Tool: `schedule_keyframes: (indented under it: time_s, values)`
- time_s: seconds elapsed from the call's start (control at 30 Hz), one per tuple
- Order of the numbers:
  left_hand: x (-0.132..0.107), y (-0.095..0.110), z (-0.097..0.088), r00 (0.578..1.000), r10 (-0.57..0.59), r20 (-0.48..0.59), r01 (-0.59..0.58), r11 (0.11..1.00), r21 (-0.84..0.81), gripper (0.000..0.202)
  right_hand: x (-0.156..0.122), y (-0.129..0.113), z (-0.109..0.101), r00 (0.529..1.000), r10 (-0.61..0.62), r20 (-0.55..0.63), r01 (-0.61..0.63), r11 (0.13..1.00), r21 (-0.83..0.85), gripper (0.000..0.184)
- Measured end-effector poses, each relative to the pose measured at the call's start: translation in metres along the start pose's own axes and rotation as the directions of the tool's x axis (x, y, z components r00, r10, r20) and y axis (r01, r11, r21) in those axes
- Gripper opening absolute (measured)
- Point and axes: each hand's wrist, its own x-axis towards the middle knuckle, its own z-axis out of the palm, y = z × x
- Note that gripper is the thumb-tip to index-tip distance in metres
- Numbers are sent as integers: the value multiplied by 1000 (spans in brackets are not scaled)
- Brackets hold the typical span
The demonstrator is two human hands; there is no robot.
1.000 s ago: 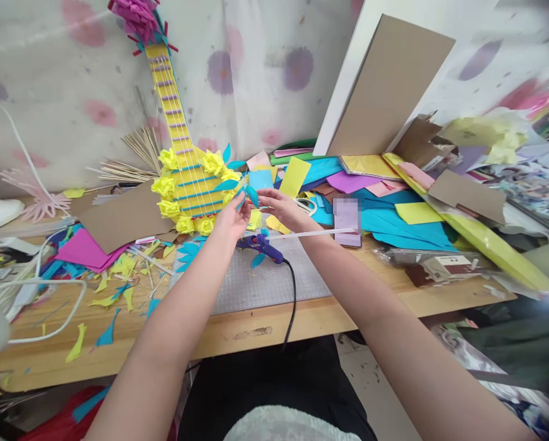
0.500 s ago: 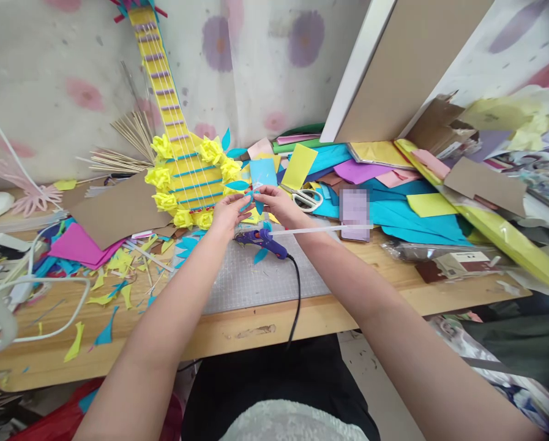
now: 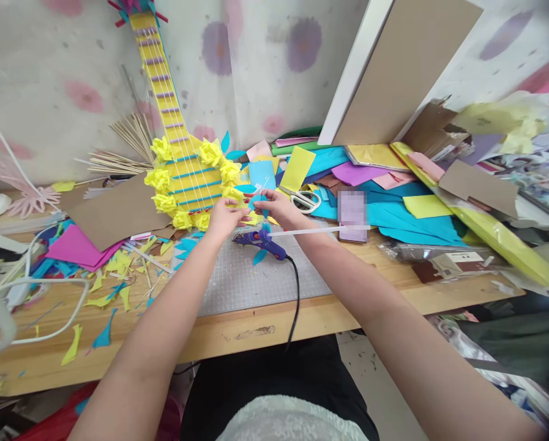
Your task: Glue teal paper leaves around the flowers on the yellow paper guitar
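Observation:
My left hand and my right hand meet over the mat, both pinching a small blue paper leaf. They are just right of a yellow paper guitar that leans on the wall, edged with yellow paper flowers and blue leaves. A purple glue gun lies on the grey cutting mat right below my hands, with a white glue stick sticking out to the right and a black cord running off the table edge.
Scissors and a stack of coloured paper sheets lie to the right, with cardboard panels leaning behind. Paper scraps, brown card, wooden skewers and white cables cover the left.
My hands have stayed together on the blue leaf, shifting slightly. The view tilted down a little since the earliest frame, cutting off the guitar's pink head.

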Motion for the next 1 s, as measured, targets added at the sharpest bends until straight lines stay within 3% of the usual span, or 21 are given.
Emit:
schedule_keyframes:
  time_s: [0.1,0.17,0.23,0.3,0.4,0.5,0.63,0.77,0.87,0.93,1.0]
  values:
    - [5,-2,-4,1000,-19,17,17,996,91,43,4,5,-8,999,-28,-39,25,997,-71,28]
    - [11,-2,-10,998,61,-28,-55,983,177,40,5,1,-14,997,-60,-46,48,972,-230,25]
    - [19,0,-12,971,225,-84,-197,946,257,39,4,-7,-20,995,-96,-27,73,887,-456,22]
    - [27,2,-11,930,362,-63,-329,897,295,41,2,-17,-22,994,-106,30,101,765,-636,22]
    - [33,5,-1,930,361,71,-367,896,250,42,-1,-29,-23,991,-75,115,135,675,-725,21]
    - [32,8,9,961,263,81,-272,950,151,35,-4,-29,-23,992,-75,102,123,773,-623,23]
    - [21,9,16,986,143,-90,-147,988,-43,34,-8,-11,-19,1000,-5,-13,3,983,-181,33]
    - [20,3,7,989,126,-82,-132,989,-73,34,-12,9,-13,992,72,-103,-65,995,71,41]
    - [24,-5,-14,962,229,-149,-222,973,62,27,-15,13,-19,985,54,-161,-41,996,85,42]
    - [27,-9,-29,899,378,-221,-312,907,282,24,-15,11,-28,982,24,-188,-12,998,63,39]
    - [29,-13,-37,828,530,-184,-377,769,516,27,-16,7,-38,979,28,-203,-18,999,48,37]
